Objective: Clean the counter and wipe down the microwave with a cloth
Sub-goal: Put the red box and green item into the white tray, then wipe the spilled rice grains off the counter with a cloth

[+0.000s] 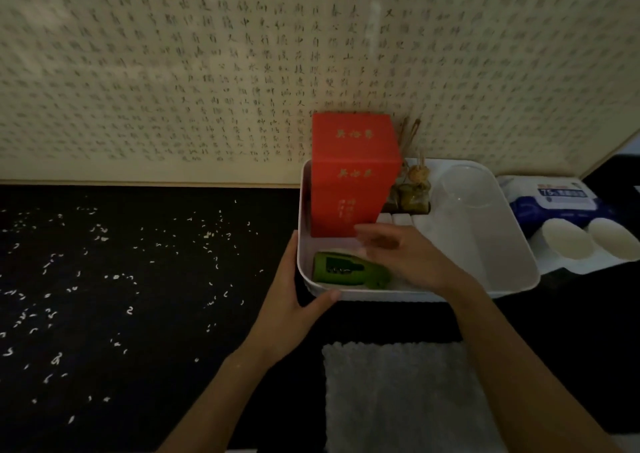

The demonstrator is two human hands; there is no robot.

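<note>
A grey cloth [398, 393] lies flat on the black counter [138, 348] near the front edge. White grains [104, 276] are scattered over the counter's left half. My left hand [294, 300] grips the front left corner of a white tray [512, 279], thumb along the front rim. Inside the tray, my right hand [401, 258] reaches over the floor with fingers stretched toward a green bottle [346, 270] lying on its side; it is blurred. The microwave is not in view.
In the tray stand a red box [349, 175], small tied bundles [412, 189] and a clear plastic cup [464, 189]. Right of the tray are a blue wipes pack [554, 203] and a white holder with round white shapes [588, 244]. A calligraphy wall [242, 71] backs the counter.
</note>
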